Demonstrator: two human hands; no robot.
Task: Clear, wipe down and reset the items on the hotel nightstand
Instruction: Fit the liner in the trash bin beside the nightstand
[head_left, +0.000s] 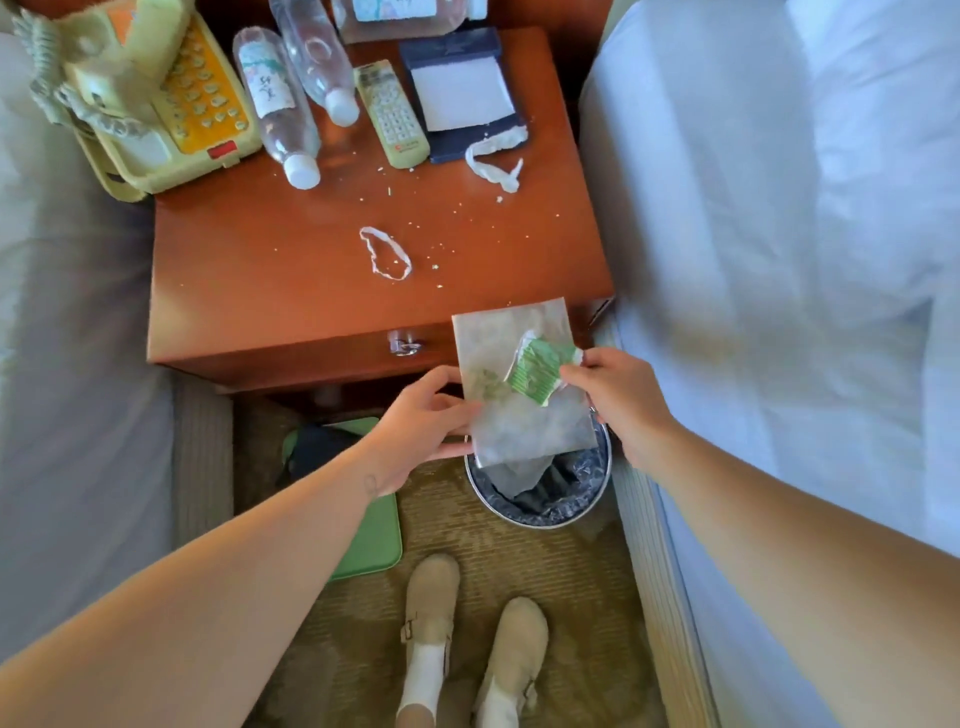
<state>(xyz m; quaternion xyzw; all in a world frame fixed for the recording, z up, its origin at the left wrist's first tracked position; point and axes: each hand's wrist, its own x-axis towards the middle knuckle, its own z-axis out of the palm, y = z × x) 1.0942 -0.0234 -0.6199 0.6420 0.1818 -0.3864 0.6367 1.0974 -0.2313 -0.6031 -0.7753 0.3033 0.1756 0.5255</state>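
1. The left hand is curled round the left edge of a flat pale sheet, with the thumb laid on top.
2. The right hand is closed in a pinch on a torn green and white wrapper, which lies against the top of the sheet.
3. The sheet is held tilted, with its low end over a round bin on the floor. It may be a paper bag, but the blur makes that hard to tell.
4. Small green bits are seen on the sheet near the left hand.
5. The bin is lined with a dark bag and is set in front of the table, just beside the right bed.
6. Two twisted white paper strips and many crumbs are scattered over the table.
7. At the back of the table, a phone, two plastic bottles laid on their sides, a remote and a notepad are lined up side by side.
8. On the floor, a green mat and two tan shoes are seen.
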